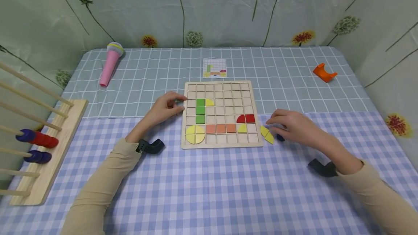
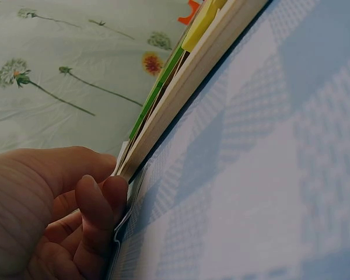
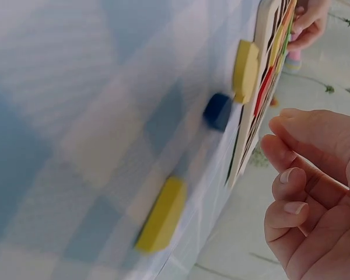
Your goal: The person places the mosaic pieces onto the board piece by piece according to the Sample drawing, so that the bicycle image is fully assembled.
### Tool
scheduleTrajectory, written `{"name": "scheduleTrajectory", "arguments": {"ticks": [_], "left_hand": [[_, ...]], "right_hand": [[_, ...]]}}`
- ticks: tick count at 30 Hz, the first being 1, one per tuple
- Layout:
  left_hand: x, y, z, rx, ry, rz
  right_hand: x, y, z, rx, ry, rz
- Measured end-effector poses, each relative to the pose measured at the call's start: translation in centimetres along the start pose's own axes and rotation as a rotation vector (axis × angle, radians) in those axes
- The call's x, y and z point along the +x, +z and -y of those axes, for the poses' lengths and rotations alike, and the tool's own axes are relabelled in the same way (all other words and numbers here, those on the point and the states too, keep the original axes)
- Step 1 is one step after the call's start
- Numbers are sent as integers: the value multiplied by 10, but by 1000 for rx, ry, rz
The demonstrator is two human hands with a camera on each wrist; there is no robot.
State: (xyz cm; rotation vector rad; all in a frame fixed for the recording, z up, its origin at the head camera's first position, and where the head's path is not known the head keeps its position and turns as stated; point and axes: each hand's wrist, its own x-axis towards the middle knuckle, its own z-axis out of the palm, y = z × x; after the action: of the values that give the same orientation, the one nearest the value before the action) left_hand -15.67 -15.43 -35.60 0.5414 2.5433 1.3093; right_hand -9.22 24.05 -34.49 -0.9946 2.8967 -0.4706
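A square wooden grid board lies flat on the cloth. It carries green squares, orange squares, red pieces, a yellow circle of quarter pieces and more yellow quarter pieces. My left hand touches the board's left edge with its fingertips. To the right of the board, my right hand hovers with loosely bent fingers and nothing between them. Beside it lie yellow pieces and a dark blue piece. Another yellow piece shows in the right wrist view.
Beyond the board lies a small pattern card. A pink toy microphone rests at the back left, an orange curved piece at the back right. A wooden rack with red and blue beads stands at the left edge.
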Motion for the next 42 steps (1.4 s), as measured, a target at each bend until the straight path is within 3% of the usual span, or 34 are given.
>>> {"name": "scheduleTrajectory", "arguments": {"ticks": [15,24,32,37,42], "left_hand": [[0,0,0,-6,-6,1],[0,0,0,7,-11,-2],[0,-1,-2,-3,-9,0],[1,-1,-2,-7,-11,0],[1,-1,-2,-2,-12,1]], "right_hand": [[-18,7,-6,5,68,32],[-13,10,3,42,95,107],[-7,15,8,78,45,118],[-3,16,11,124,90,177],[-2,16,12,124,102,175]]}}
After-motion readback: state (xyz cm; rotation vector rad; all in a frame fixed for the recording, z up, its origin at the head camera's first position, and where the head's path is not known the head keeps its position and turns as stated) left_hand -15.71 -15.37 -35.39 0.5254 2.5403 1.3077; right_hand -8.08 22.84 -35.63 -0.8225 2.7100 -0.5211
